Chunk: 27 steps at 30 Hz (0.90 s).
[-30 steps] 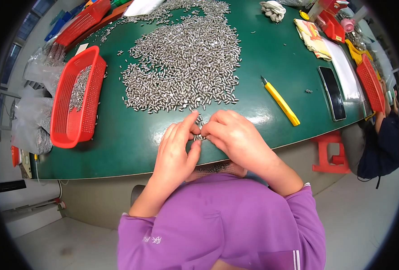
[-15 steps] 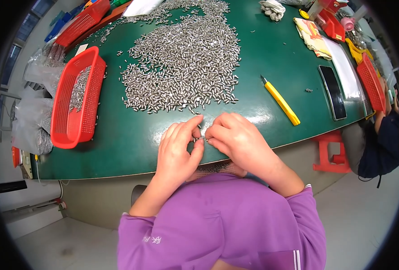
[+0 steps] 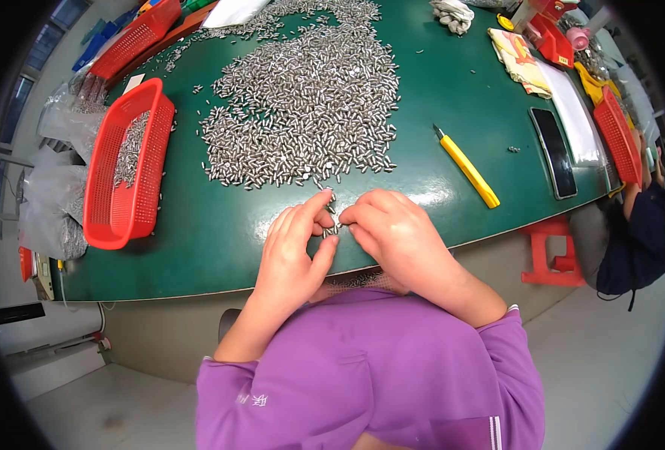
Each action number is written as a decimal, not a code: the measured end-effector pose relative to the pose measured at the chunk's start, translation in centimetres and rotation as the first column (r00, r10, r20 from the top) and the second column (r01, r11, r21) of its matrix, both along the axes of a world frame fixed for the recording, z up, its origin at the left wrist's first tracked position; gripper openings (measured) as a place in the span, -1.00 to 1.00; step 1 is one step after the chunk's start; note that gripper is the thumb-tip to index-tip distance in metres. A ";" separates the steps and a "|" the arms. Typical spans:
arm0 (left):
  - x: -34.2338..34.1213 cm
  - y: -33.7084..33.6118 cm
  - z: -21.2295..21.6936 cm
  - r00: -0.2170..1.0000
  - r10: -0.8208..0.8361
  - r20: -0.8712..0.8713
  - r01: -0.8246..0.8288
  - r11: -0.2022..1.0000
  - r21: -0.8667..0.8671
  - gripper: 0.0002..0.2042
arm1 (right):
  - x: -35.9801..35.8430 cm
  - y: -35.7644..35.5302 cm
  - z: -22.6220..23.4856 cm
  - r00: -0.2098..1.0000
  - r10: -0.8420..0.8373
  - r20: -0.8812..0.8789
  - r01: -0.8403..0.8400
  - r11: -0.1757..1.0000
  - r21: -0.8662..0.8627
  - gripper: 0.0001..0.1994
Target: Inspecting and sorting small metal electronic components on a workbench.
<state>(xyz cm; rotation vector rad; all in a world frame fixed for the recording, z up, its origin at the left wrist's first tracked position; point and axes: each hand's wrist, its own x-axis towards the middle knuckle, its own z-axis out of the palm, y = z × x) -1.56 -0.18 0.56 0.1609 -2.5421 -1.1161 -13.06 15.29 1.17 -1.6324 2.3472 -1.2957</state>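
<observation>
Several small, shiny metal pins (image 3: 331,231) with rounded ends lie between my two hands, near the table's front edge. My left hand (image 3: 289,244) curls around some of them, its thumb and index fingertips apart and other fingers bent in against the metal. Thumb and fingers of my right hand (image 3: 400,229) pinch together at the same little group, on a pin mostly hidden by the fingertips. Just beyond the hands spreads a large heap of the same metal pins (image 3: 310,112), with a few strays trailing toward my fingers.
On the green table (image 3: 220,247), a red perforated basket (image 3: 92,217) at left holds more pins. Plastic bags (image 3: 51,199) bulge beside it. To the right lie a yellow utility knife (image 3: 469,169), a phone (image 3: 553,154) and white gloves (image 3: 452,16). Another person (image 3: 636,240) sits far right.
Both hands stay close to the same spot, with small finger movements. The few pins between them have shifted; one that lay crosswise at the right fingertips no longer shows that way.
</observation>
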 end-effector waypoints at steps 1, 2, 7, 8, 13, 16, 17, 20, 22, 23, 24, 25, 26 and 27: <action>0.0 0.0 0.1 1.000 0.002 0.001 -0.002 1.000 0.014 -0.41 | 0.0 0.0 0.0 1.000 0.001 -0.001 -0.001 1.000 0.000 -0.87; 0.0 0.0 0.1 1.000 0.005 0.003 -0.005 1.000 0.028 -0.39 | 0.0 0.0 0.1 1.000 0.004 0.002 -0.004 1.000 0.012 -0.86; -0.1 0.0 0.0 1.000 0.006 -0.012 -0.005 0.999 0.041 -0.38 | 0.0 -0.2 0.3 1.000 -0.018 0.021 0.018 1.000 0.019 -0.85; -0.1 0.0 0.0 1.000 0.004 -0.016 -0.004 0.999 0.035 -0.38 | 0.0 -0.2 0.2 0.999 -0.030 0.029 0.029 0.999 0.043 -0.82; 0.1 0.1 -0.2 1.000 0.014 -0.003 -0.014 0.999 0.031 -0.38 | -0.2 -0.4 0.4 1.000 -0.013 0.018 0.011 0.992 0.128 -0.79; 0.3 0.0 -0.1 1.000 0.022 0.010 -0.022 0.999 0.024 -0.38 | -0.2 -0.5 0.4 1.000 -0.015 0.015 0.013 0.988 0.152 -0.79; 0.3 0.0 -0.1 1.000 0.020 0.015 -0.021 1.000 0.021 -0.38 | -0.2 -0.5 0.4 1.000 -0.008 0.010 0.007 0.996 0.091 -0.84; 0.4 0.1 -0.1 0.999 0.046 0.000 -0.046 0.999 -0.001 -0.36 | -0.3 -0.7 0.3 1.000 0.014 -0.009 -0.014 0.999 0.031 -0.90; 0.3 0.2 0.0 0.999 0.045 0.013 -0.045 0.999 0.006 -0.37 | -0.4 -0.8 0.3 0.999 0.030 -0.023 -0.029 0.999 0.034 -0.91; 0.3 0.2 0.1 0.999 0.043 0.026 -0.043 0.999 0.014 -0.39 | -0.4 -0.8 0.3 0.999 0.033 -0.019 -0.032 0.998 0.052 -0.91; 0.3 0.2 0.0 0.999 0.043 0.026 -0.044 0.999 0.014 -0.39 | -0.4 -0.9 0.4 0.999 0.037 -0.014 -0.035 0.997 0.069 -0.91; 0.3 0.1 0.0 0.999 0.036 0.020 -0.036 0.999 0.015 -0.39 | -0.5 -0.8 0.4 0.999 0.038 -0.014 -0.037 0.997 0.069 -0.91; 0.3 0.1 -0.1 0.999 0.029 0.013 -0.029 0.999 0.016 -0.39 | -0.5 -0.8 0.5 0.999 0.046 -0.013 -0.045 0.996 0.076 -0.91; 0.3 0.1 -0.1 0.999 0.030 0.012 -0.030 0.999 0.016 -0.39 | -0.6 -0.7 0.5 0.998 0.055 -0.012 -0.053 0.995 0.084 -0.91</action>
